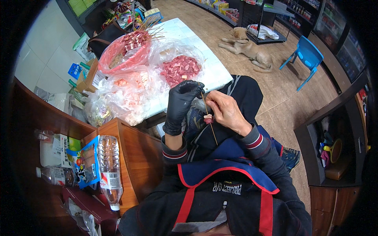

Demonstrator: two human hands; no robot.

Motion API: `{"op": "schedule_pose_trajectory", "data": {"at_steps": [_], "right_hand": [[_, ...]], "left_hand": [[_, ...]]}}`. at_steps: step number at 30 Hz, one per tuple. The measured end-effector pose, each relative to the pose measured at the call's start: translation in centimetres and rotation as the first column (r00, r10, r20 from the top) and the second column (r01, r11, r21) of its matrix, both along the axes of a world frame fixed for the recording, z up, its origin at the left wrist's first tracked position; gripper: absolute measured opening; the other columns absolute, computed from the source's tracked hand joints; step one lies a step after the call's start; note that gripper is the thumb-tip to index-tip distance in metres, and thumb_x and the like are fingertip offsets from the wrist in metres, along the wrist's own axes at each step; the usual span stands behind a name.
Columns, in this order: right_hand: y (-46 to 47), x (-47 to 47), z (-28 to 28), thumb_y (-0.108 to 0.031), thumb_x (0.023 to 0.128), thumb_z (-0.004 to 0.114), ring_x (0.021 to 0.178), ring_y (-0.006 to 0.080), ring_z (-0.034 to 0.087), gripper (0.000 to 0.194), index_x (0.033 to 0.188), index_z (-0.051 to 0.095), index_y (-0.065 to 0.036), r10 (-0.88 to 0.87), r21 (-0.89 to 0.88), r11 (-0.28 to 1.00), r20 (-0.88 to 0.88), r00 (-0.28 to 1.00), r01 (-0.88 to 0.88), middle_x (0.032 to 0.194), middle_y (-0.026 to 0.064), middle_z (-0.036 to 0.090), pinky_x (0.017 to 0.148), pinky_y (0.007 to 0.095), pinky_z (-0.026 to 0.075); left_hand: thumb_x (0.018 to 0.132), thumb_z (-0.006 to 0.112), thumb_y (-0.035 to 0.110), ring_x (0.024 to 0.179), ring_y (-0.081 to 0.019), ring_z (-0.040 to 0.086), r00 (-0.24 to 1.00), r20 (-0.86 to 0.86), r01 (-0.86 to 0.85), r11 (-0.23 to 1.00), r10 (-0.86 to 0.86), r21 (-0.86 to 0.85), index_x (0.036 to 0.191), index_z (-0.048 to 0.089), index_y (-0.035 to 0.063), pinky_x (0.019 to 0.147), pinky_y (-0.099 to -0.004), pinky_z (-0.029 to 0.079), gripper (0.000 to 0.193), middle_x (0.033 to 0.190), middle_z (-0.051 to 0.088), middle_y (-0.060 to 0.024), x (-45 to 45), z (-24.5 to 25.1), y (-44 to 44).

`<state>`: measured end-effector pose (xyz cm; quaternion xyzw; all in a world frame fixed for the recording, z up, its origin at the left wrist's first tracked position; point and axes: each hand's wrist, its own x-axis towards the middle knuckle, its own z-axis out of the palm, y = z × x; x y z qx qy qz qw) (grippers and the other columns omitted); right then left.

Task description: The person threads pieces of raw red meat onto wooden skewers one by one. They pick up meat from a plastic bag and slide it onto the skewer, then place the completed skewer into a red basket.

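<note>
My left hand (184, 103), in a black glove, pinches the upper end of a thin wooden skewer (214, 133) over my lap. Bare, my right hand (226, 110) has its fingers curled at the skewer's shaft, just above the threaded pieces of meat (208, 119). Beyond my hands, a clear plastic bag holds cut red meat (180, 69) with one pale cube (184, 77) on it. A pink plastic bag (125, 66) holds many loaded skewers (135, 41). Nearer on the left, clear bags contain pale pink pieces (127, 91).
The bags lie on a white table (217, 72). At my left stands a wooden cabinet (138, 156) with plastic bottles (110, 171). A dog (251, 51) lies on the tiled floor near a blue chair (308, 54). Dark shelving (304, 147) stands at the right.
</note>
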<state>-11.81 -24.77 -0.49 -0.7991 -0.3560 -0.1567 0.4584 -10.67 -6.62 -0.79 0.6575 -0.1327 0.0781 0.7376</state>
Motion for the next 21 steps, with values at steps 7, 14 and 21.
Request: {"op": "schedule_pose_trajectory", "data": {"at_steps": [7, 14, 21], "right_hand": [[0.2, -0.9, -0.3, -0.013, 0.089, 0.064, 0.06, 0.0188, 0.063, 0.015, 0.083, 0.059, -0.001, 0.01, 0.085, 0.996, -0.191, 0.982, 0.007, 0.071, 0.0094, 0.062, 0.054, 0.0304, 0.047], [0.1, -1.1, -0.5, -0.011, 0.091, 0.063, 0.057, 0.012, 0.064, 0.016, 0.083, 0.063, 0.003, 0.083, 0.163, 0.986, -0.358, 0.93, -0.025, 0.063, 0.0059, 0.06, 0.049, 0.0246, 0.049], [-0.7, -0.7, -0.5, -0.013, 0.098, 0.055, 0.063, 0.0068, 0.061, 0.023, 0.084, 0.063, 0.003, 0.196, 0.219, 0.971, -0.505, 0.84, -0.095, 0.07, 0.0025, 0.06, 0.055, 0.0207, 0.051]], "left_hand": [[0.086, 0.068, 0.001, 0.078, -0.0091, 0.061, 0.999, 0.004, -0.039, 0.999, 0.039, 0.002, 0.099, 0.069, -0.0025, 0.07, -0.0236, 0.05, 0.013, 0.088, 0.069, -0.0047, 0.1, -0.1, 0.1], [0.086, 0.067, 0.0, 0.081, -0.0094, 0.062, 0.999, -0.03, -0.018, 0.999, 0.017, -0.029, 0.098, 0.068, -0.003, 0.073, -0.0239, 0.051, 0.012, 0.09, 0.069, -0.0054, 0.0, -0.2, 0.0], [0.089, 0.062, 0.0, 0.086, -0.0119, 0.064, 1.0, 0.003, 0.019, 0.999, -0.019, -0.031, 0.101, 0.068, -0.0036, 0.078, -0.026, 0.051, 0.014, 0.096, 0.07, -0.0075, 0.0, -0.3, -0.2]]}}
